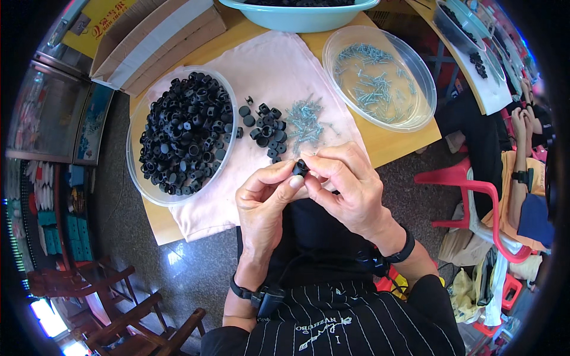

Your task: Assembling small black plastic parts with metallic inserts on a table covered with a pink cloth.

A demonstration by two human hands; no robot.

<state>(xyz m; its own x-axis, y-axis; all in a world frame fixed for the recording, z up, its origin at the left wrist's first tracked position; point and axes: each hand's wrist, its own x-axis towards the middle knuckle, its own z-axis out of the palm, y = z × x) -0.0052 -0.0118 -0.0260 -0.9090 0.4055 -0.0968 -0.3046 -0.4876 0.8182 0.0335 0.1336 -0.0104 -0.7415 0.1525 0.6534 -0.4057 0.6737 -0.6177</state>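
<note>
A small black plastic cap is pinched between the thumb and forefinger of my left hand, just beyond the near edge of the pink cloth. My right hand meets it from the other side with its fingers closed; whatever lies between those fingertips is hidden. Beyond my hands, a small pile of similar black caps rests on the cloth. Beside it, to the right, is a loose heap of silvery screws.
On the left of the table, a clear round tub is heaped with black caps. At the far right, another clear tub holds scattered screws. A pale blue basin and a cardboard box stand behind. Another person's arm shows beyond a red stool.
</note>
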